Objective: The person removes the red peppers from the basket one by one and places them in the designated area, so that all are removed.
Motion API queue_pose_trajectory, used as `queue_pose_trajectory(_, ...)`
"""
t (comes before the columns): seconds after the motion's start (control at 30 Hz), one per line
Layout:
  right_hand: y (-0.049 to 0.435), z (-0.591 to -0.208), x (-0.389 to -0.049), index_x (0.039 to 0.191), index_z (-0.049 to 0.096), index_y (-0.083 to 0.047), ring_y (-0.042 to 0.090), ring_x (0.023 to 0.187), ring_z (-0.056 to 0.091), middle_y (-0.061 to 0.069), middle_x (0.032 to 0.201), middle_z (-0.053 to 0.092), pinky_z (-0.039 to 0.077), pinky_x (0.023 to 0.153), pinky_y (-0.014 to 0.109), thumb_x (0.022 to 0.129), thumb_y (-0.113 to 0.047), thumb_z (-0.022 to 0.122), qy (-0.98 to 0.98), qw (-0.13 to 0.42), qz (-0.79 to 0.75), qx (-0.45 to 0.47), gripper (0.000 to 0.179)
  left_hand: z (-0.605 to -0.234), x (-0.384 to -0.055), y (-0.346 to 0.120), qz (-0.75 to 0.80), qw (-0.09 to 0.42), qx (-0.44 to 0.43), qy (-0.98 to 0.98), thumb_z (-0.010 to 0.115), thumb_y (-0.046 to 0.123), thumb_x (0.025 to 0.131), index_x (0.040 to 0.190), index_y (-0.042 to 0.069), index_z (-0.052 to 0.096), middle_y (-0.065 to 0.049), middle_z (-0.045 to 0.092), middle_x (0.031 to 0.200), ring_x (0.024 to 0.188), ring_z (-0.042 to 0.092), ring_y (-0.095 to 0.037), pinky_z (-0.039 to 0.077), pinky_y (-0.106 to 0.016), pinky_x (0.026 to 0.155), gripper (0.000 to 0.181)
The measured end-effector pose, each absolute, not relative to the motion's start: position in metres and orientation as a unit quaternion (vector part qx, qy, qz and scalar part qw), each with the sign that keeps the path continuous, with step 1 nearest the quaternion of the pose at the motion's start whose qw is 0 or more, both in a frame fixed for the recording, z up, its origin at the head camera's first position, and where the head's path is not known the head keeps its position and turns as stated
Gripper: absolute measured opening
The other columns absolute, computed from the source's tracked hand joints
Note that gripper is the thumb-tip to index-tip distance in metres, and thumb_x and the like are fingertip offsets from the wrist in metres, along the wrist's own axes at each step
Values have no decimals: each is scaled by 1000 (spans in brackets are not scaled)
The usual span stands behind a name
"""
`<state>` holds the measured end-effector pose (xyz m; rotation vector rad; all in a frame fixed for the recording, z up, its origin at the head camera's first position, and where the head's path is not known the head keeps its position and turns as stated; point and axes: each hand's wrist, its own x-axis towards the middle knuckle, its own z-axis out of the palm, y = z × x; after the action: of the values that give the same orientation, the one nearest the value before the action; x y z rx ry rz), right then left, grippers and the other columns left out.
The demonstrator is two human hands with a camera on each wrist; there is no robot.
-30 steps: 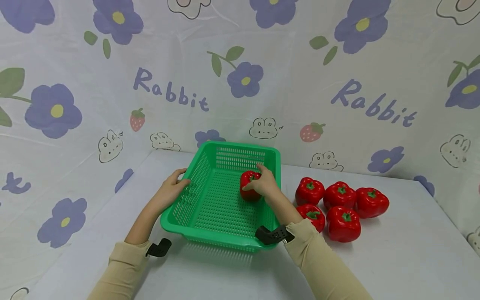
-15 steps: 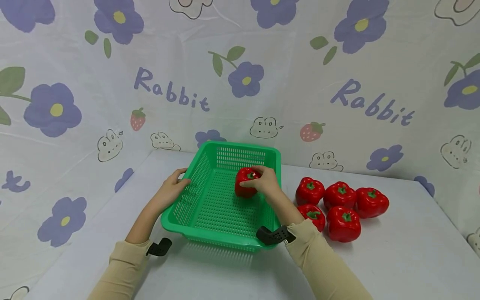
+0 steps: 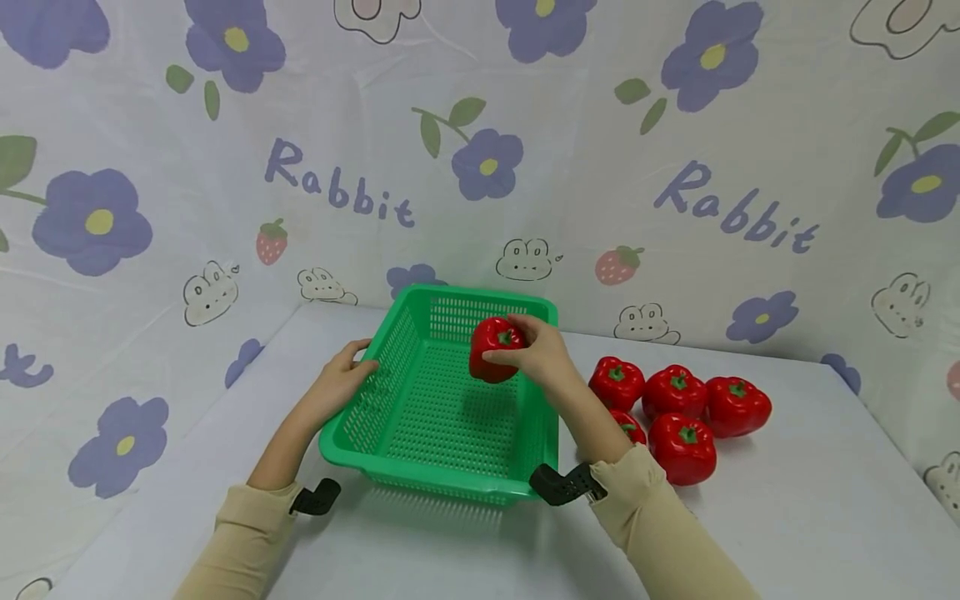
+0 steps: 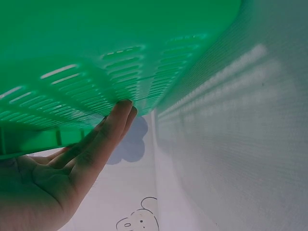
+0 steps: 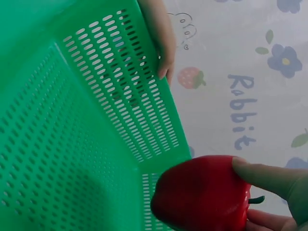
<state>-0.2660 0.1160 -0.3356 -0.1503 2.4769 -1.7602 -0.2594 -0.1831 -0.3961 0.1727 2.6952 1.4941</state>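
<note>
A red bell pepper [image 3: 495, 350] with a green stem is pinched between the thumb and fingers of my right hand [image 3: 546, 354]. It hangs above the floor of a green plastic basket [image 3: 442, 475], inside the rim, with its shadow below. In the right wrist view the bell pepper [image 5: 202, 192] lies on its side, stem towards the palm. My left hand [image 3: 341, 383] holds the basket's left rim, thumb over the edge. Seen from the left wrist, that hand's fingers [image 4: 108, 130] lie against the outside of the slotted wall [image 4: 120, 72].
Several more red bell peppers [image 3: 678, 390] stand grouped on the white table [image 3: 810, 500], right of the basket. One of them is partly hidden by my right forearm. Behind the table hangs a patterned cloth [image 3: 585, 150] with flowers and rabbits.
My right hand has closed its hold on the bell pepper and raised it off the basket's floor. The left hand has stayed on the rim. The head view has shifted slightly.
</note>
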Motion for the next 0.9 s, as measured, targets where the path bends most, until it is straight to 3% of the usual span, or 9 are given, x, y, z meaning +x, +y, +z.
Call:
queue_pose_trajectory(0.3,135,-318,-250,150,39,-14,26,146,34,8,156,40,38,113,46,85,-17,76,816,49,-573,-62,74,-375,-244,-171,488,38,51,871,41,19,104,152,-3,21,-37,54,131,98,67,-36,56,-33,72,57)
queue_pose_trajectory(0.67,176,-300,-225,153,33,-18,23,150,27,4,158,35,34,116,44,86,-22,75,818,26,-571,-69,79,-396,-260,-181,484,28,51,873,42,29,104,155,5,20,-32,55,133,100,67,-31,57,-33,74,61)
queue_pose_trajectory(0.9,206,-296,-209,154,30,-23,23,150,26,1,160,33,37,113,48,86,-29,75,832,16,-552,-47,82,-396,-260,-182,484,30,46,873,42,28,103,155,5,21,-32,55,132,94,68,-27,56,-31,71,60)
